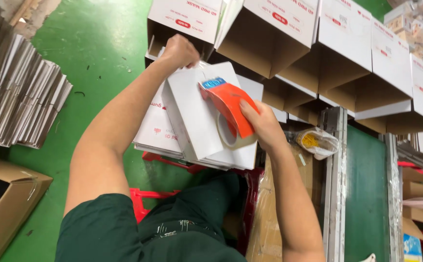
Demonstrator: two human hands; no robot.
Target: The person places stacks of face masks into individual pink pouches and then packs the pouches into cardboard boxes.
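Note:
My right hand [264, 127] grips an orange tape dispenser [231, 107] with a roll of clear tape [231, 138], its blade end pressed on a white carton [197, 119] that lies on a stack of flat white cartons [155, 133]. My left hand [180, 51] is closed on the far end of that carton, pinching it at the top edge. Both forearms reach forward from my lap, over green trousers.
A row of erected white cartons [347, 43] with open brown insides runs along the top and right. Bundles of flat cardboard [17, 92] lie on the green floor at left, above a brown box [7, 204]. A red crate [146, 196] sits under the stack; a conveyor frame [335, 184] stands at right.

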